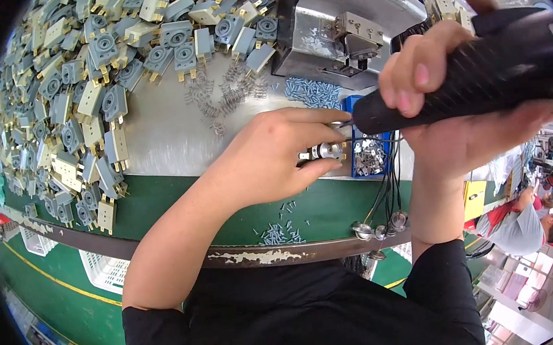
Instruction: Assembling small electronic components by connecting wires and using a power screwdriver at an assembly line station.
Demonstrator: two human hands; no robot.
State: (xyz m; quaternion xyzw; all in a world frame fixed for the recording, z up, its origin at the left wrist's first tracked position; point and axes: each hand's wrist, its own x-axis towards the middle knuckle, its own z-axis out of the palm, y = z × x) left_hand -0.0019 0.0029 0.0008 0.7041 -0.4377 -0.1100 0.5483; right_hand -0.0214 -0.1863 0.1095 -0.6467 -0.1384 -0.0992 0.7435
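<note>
My left hand (274, 153) pinches a small part with a round metal piece and brass-coloured terminals (325, 151) between thumb and fingers, low over the bench. A thick black electric screwdriver (506, 70) is gripped in my right hand (447, 146), lying nearly level. Its bit end points left and meets the left fingertips just above the part; whether it touches a screw is hidden. Right beneath the screwdriver's nose is a blue bin (355, 168) of small metal pieces (369, 157). Dark leads (393, 174) with round metal ends hang over the bench's front edge.
Grey and cream switch housings (104, 46) are heaped across the left and back. Loose springs (216, 95) and blue-silver screws (312, 92) lie on the metal plate, with more screws (279, 233) near the front edge. A metal fixture (360, 35) stands behind; another person (518, 229) is far right.
</note>
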